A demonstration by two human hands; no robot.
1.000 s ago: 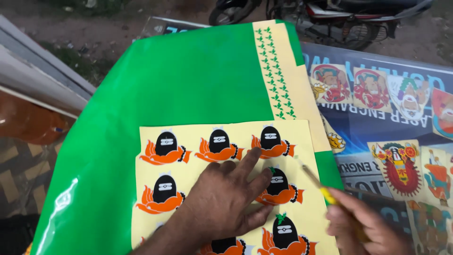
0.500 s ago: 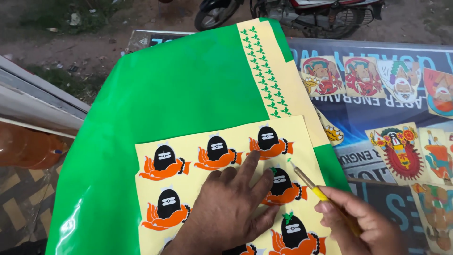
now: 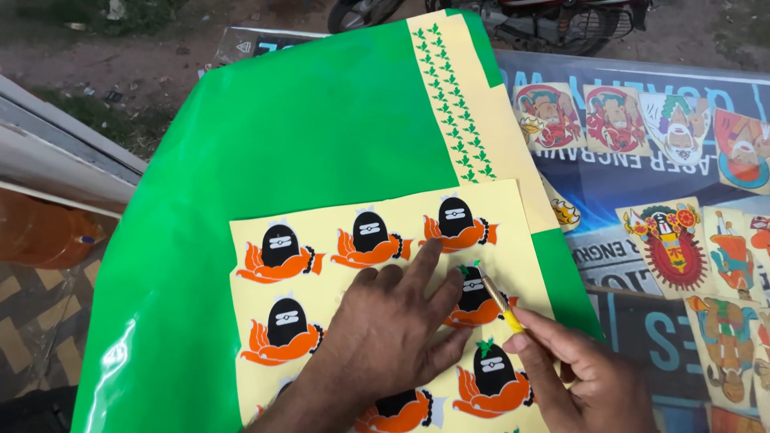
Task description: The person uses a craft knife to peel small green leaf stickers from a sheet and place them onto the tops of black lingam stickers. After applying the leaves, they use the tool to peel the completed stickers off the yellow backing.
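Two hands: both at work on one pale yellow sticker sheet (image 3: 385, 321).
Green vinyl (image 3: 305, 152): spread on the surface under that sheet.
Left hand (image 3: 385, 337): open, palm flat, pinning the sheet.
Progress: two lower-right black-and-orange stickers (image 3: 473, 293) carry small green leaves; the others in view appear bare.
Right hand (image 3: 581, 381): closed on a yellow-handled tool (image 3: 501, 305), tip at a leafed sticker.
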